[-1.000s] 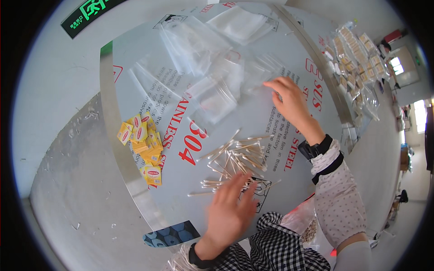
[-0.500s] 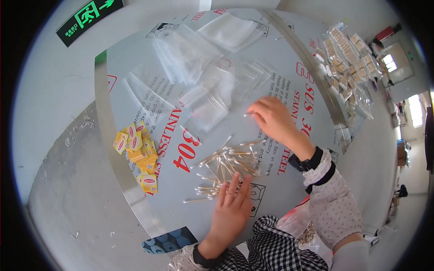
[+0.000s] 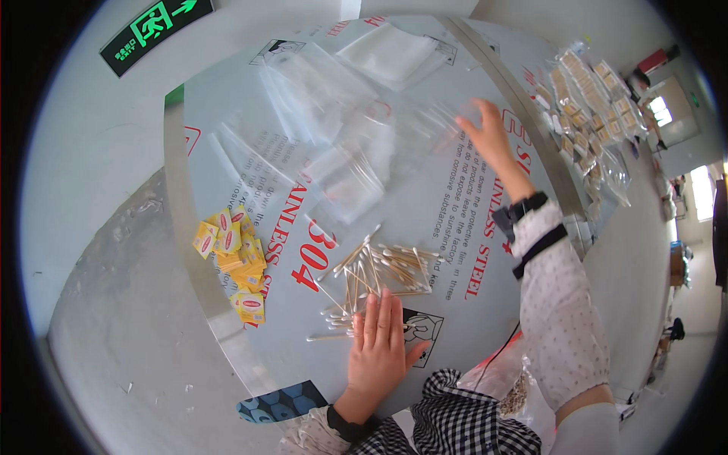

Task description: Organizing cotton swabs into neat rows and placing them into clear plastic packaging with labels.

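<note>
A loose pile of cotton swabs point(image 3: 390, 265) with white tips and pale sticks lies on the film-covered steel table point(image 3: 485, 258). My left hand point(image 3: 377, 349) rests palm down at the near side of the pile, its outstretched fingers over some swabs and hiding them. Farther off to the right, my right hand point(image 3: 491, 140) is raised with thumb and fingers apart, nothing visible between them. Just left of its fingertips are small clear plastic bags point(image 3: 436, 129), blurred. More clear bags point(image 3: 356, 182) lie flat between these and the swabs.
Yellow printed packets point(image 3: 246, 262) are heaped by the table's left edge. Larger clear bags point(image 3: 296, 91) spread across the far part. A blue hexagon-patterned piece point(image 3: 280, 402) sits at the near left corner. Filled clear packs point(image 3: 584, 98) are piled beyond the right edge.
My right hand has moved away from me and rightward, its pinch opening; the small white-tipped thing it held no longer shows. My left hand has shifted slightly left, and some swabs lie differently.
</note>
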The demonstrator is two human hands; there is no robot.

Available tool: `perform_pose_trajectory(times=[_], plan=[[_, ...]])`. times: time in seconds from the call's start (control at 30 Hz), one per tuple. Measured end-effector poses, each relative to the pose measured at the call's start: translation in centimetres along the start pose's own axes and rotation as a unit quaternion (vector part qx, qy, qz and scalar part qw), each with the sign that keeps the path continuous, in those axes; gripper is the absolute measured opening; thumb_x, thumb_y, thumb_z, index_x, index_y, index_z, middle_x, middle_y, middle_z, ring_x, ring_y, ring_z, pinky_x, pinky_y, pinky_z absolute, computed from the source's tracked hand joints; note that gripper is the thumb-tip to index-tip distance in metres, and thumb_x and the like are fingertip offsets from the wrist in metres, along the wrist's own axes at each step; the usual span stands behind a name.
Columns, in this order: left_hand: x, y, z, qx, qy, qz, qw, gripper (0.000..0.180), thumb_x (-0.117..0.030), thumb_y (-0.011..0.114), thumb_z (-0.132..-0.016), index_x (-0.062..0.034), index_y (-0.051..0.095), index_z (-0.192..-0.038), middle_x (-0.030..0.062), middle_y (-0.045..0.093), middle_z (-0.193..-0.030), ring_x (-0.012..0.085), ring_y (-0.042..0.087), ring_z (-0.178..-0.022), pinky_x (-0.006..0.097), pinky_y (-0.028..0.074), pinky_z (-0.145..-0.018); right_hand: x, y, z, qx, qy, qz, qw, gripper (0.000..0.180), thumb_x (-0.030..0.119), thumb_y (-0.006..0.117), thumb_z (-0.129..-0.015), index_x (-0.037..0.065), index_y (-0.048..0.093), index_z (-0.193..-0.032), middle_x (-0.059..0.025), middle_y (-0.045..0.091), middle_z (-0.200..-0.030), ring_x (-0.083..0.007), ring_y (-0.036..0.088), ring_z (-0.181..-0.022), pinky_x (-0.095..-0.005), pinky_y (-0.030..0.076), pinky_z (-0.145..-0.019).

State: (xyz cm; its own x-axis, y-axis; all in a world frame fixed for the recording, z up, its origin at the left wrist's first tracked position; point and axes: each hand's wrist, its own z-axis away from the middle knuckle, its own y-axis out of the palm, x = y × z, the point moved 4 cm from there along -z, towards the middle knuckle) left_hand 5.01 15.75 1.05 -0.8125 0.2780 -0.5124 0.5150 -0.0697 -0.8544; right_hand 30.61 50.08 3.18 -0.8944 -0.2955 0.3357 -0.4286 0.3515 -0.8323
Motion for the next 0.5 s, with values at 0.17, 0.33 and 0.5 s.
perform_pose_trajectory(times=[0.17, 0.33, 0.5], plan=[[0.8, 0.0, 0.4, 0.012, 0.02, 0.011, 1.0, 0.08, -0.052, 0.062, -0.09, 0.0051, 0.043, -0.143, 0.0233, 0.03, -0.157, 0.0413, 0.026, -0.147, 0.056, 0.025, -0.116, -5.1, 3.8, -6.3, 0.053, 0.132, -0.006, 0.99, 0.088, 0.054, 0.076, -0.077, -0.002, 0.048, -0.137, -0.0258, 0.049, -0.138, -0.038, 0.046, -0.131, -0.0436, 0.039, -0.109], [0.7, 0.2, 0.5, 0.028, 0.028, 0.012, 0.999, 0.078, -0.053, 0.064, -0.089, 0.0026, 0.047, -0.141, 0.0228, 0.032, -0.156, 0.04, 0.028, -0.146, 0.055, 0.03, -0.113, -7.0, 7.4, -10.6, 0.077, 0.129, 0.096, 0.984, 0.099, 0.072, 0.067, -0.076, -0.002, 0.048, -0.139, -0.0291, 0.046, -0.143, -0.0405, 0.043, -0.135, -0.0448, 0.037, -0.111], [0.9, -0.2, 1.2, 0.032, 0.026, 0.01, 0.999, 0.077, -0.053, 0.063, -0.089, 0.0014, 0.048, -0.141, 0.0224, 0.035, -0.155, 0.0392, 0.033, -0.144, 0.054, 0.032, -0.112, -7.6, 9.2, -14.0, 0.152, 0.173, 0.181, 0.956, 0.104, 0.085, 0.051, -0.076, 0.0, 0.052, -0.136, -0.0283, 0.048, -0.142, -0.0414, 0.042, -0.136, -0.0474, 0.036, -0.111]])
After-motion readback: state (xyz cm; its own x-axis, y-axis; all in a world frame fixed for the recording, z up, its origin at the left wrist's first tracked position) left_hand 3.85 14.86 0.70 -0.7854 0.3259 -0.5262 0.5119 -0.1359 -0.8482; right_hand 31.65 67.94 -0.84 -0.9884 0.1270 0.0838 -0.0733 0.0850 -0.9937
